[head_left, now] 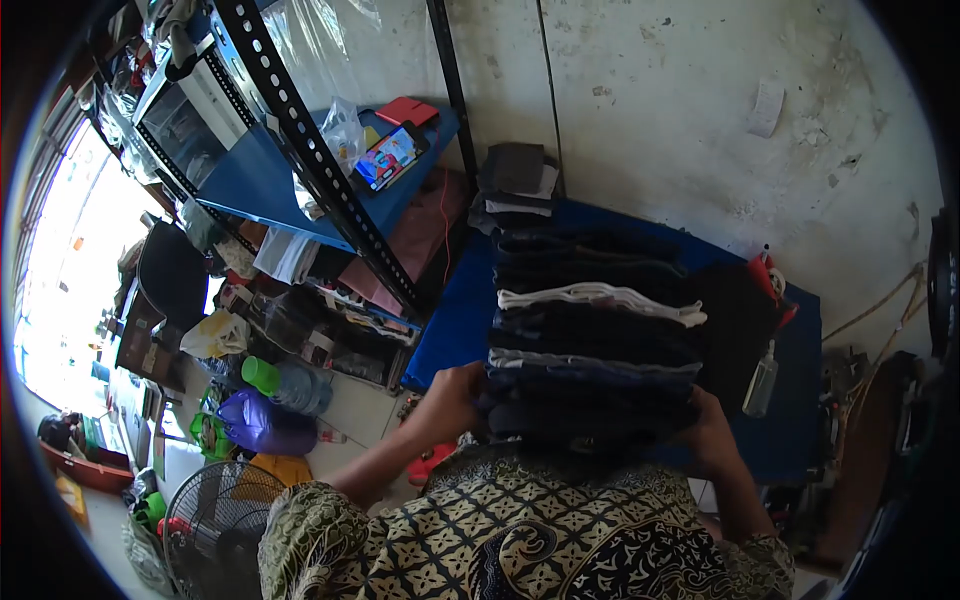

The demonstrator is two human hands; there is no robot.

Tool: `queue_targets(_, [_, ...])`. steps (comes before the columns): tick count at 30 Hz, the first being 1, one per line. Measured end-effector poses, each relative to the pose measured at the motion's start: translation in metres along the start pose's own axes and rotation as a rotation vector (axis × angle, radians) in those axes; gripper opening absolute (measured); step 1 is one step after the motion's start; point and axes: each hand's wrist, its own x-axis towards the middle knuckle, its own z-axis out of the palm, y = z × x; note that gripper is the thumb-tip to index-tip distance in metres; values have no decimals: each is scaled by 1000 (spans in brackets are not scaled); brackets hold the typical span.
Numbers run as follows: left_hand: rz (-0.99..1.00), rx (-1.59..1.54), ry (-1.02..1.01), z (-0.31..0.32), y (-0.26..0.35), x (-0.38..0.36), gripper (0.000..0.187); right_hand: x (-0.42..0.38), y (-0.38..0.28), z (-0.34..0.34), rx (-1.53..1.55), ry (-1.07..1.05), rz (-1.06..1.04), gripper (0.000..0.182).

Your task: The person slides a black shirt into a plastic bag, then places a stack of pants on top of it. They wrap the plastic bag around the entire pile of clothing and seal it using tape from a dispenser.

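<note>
A tall stack of folded clothes [590, 330], mostly black and navy with a white and a grey layer among them, stands in front of my body. My left hand [458, 402] grips its left side near the bottom, fingers curled and partly hidden by the cloth. On the opposite side my right hand [706, 428] holds the lower edge, its fingertips tucked behind the fabric. Behind the stack, a smaller pile of folded dark and grey clothes [515, 172] sits by the wall. Dark cloth [740, 320] lies just right of the stack.
The blue table [445, 335] runs along the wall. A clear bottle [762, 382] and a red item [768, 275] are at its right. A metal shelf [250, 185] holds a phone [390, 157] playing video. A fan [222, 520], a water jug [300, 388] and bags crowd the left floor.
</note>
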Motion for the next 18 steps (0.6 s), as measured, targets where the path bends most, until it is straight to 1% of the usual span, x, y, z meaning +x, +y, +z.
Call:
queue_targets(2, [76, 310, -405, -41, 30, 11, 19, 12, -19, -32, -478, -401, 108, 41])
queue_targets(3, [108, 257, -462, -54, 22, 19, 18, 19, -32, -33, -484, -399, 101, 41])
queue_targets(5, [211, 277, -303, -67, -5, 56, 29, 40, -59, -34, -595, -41, 100, 35])
queue_targets(6, [67, 171, -200, -67, -6, 81, 36, 68, -53, -37, -424, 22, -90, 38])
queue_targets(7, [-17, -49, -116, -56, -10, 105, 43, 103, -41, -39, -253, 82, -277, 45])
queue_targets(8, [-80, -275, -16, -45, -13, 129, 50, 126, -46, -21, -146, 140, -373, 52])
queue_targets(9, [-70, -612, 65, -33, -12, 148, 57, 140, -48, -14, -89, 170, -431, 56])
queue_targets(10, [-58, -608, 70, -28, -1, 157, 57, 155, -50, -7, -34, 197, -490, 60])
queue_targets(11, [-30, -815, -150, -25, 11, 165, 61, 167, -49, -17, -106, 149, -194, 62])
queue_targets(12, [-2, -1016, -377, -26, 18, 173, 64, 171, -55, -18, -133, 125, -112, 62])
queue_targets(13, [11, -1015, -374, -29, 17, 184, 64, 174, -60, -19, -163, 98, -30, 62])
queue_targets(14, [-57, -859, -503, -31, 12, 198, 62, 178, -66, -20, -196, 68, 50, 62])
queue_targets(15, [-135, -701, -627, -32, 9, 207, 60, 174, -81, -14, -315, 1, 85, 57])
queue_targets(16, [-141, -709, -623, -30, 13, 215, 60, 173, -88, -9, -431, -70, 128, 52])
queue_targets(17, [9, -389, -643, -25, 20, 227, 53, 185, -82, -9, -433, -76, 132, 52])
queue_targets(18, [158, -62, -649, -17, 27, 236, 45, 205, -68, -8, -505, -373, 19, 47])
